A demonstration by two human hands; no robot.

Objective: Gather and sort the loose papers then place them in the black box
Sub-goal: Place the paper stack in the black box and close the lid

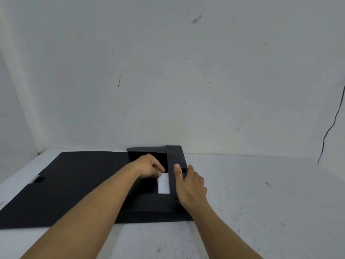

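Observation:
A flat black box lies on the white table, its lid folded open to the left. Inside the box a strip of white paper shows between black flaps. My left hand reaches into the box, fingers curled down onto the top edge of the paper. My right hand rests on the box's right flap, thumb on top and fingers over its outer edge. Most of the paper is hidden by the flaps and my left hand.
A white wall rises right behind the box. A thin black cable hangs down the wall at the far right. A small black tab sits on the lid's left edge.

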